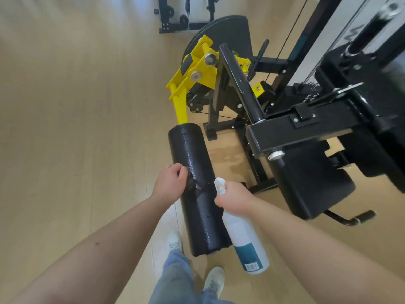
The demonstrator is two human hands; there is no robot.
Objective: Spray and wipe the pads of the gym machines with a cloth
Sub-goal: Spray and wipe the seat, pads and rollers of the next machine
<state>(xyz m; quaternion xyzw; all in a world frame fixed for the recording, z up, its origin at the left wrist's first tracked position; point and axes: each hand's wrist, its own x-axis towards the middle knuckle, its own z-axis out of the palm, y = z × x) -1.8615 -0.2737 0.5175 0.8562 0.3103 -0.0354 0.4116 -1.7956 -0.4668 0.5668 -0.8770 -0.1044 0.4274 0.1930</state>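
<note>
- Right hand [234, 197]: fingers curled round neck of white plastic spray bottle with teal label [245, 238], nozzle pointing at the pad.
- Left hand [171, 181]: clutches crumpled dark cloth [194, 183], pressed on black cylindrical roller pad [192, 150], mid-length.
- Pad's far end mounts on yellow steel arm [180, 102].

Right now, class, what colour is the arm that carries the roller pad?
The arm is yellow, clearest in the head view.

Pale wood floor [76, 128], black machine base [211, 131] standing on it, two white shoes [174, 240], far black rack base [175, 29]
</note>
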